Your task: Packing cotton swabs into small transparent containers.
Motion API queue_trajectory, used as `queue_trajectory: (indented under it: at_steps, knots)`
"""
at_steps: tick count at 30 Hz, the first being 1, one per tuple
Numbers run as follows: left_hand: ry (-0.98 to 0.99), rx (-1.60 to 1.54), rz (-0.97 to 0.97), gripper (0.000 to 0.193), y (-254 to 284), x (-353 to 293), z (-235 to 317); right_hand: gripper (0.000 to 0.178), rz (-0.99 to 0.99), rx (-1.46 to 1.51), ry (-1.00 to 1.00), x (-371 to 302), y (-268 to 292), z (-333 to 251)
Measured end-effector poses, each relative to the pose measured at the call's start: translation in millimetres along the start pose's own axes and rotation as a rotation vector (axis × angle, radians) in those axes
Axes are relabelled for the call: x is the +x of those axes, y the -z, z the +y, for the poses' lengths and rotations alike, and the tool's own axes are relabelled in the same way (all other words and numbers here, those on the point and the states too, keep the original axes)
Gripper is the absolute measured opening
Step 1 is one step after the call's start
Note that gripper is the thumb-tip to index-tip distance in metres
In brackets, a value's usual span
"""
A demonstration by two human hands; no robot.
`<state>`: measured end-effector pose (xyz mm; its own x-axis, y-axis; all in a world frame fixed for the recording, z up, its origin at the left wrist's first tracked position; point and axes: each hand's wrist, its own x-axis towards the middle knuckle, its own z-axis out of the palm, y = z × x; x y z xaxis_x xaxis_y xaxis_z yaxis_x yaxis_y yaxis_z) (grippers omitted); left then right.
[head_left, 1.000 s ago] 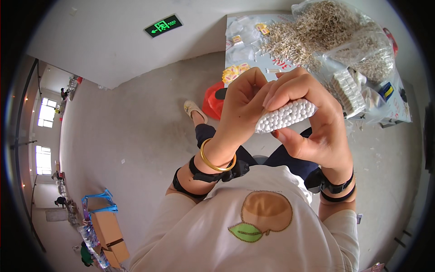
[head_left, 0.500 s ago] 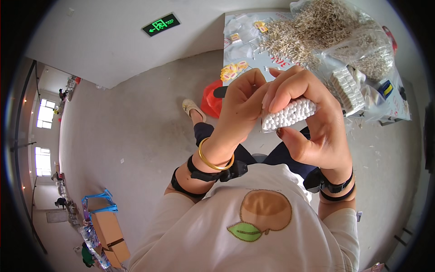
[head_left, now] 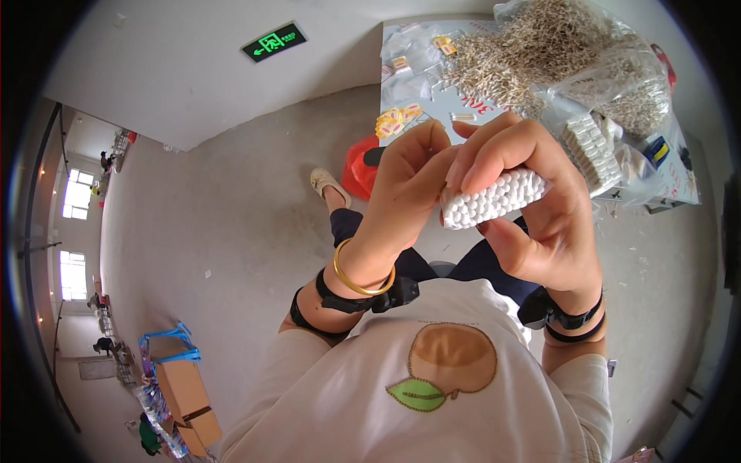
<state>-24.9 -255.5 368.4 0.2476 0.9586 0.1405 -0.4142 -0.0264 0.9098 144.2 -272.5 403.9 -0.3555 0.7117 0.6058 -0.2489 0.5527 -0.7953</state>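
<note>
A small clear bag packed with cotton swabs [head_left: 494, 201] is held up before my chest, its many white cotton tips facing me. My right hand [head_left: 552, 208] grips it, fingers curled over the top and thumb beneath. My left hand [head_left: 413, 185] is closed at the bag's left end, pinching there, though its fingertips are partly hidden behind the hand and the bag. Beyond the hands, a big heap of loose cotton swabs [head_left: 532, 50] lies on the table.
The grey table [head_left: 482, 127] also bears yellow-and-white labels [head_left: 399, 121], a stack of filled swab packs [head_left: 590, 154], clear plastic bags [head_left: 405, 85] and a blue-and-yellow item [head_left: 658, 152]. A red bag [head_left: 359, 174] hangs by its left edge. Cardboard boxes [head_left: 185, 390] stand at lower left.
The swab bag has tilted and shifted slightly left and down, showing more of its tips. Both hands keep their hold, with small finger movements.
</note>
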Motion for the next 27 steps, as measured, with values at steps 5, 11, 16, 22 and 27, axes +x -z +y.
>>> queue_trajectory:
  at_steps: [5, 11, 16, 22, 27]
  knots:
    - [-0.323, 0.516, -0.088, 0.028, 13, -3, 6, 0.029, 0.094, 0.179, -0.18, -1, 3, -4]
    - [-0.517, 0.533, -0.222, 0.037, 10, -12, 16, 0.034, 0.086, 0.031, -0.099, -1, 16, 8]
    - [-0.732, 0.897, -0.164, 0.029, 2, -15, 28, 0.033, 0.021, -0.061, 0.018, 0, 17, 6]
    - [-0.991, 1.029, -0.067, 0.029, 0, -10, 26, 0.028, 0.002, -0.053, 0.051, -5, 17, 1]
    - [-1.007, 1.078, -0.053, 0.025, 3, -10, 30, 0.025, -0.014, -0.062, 0.081, -4, 15, 0]
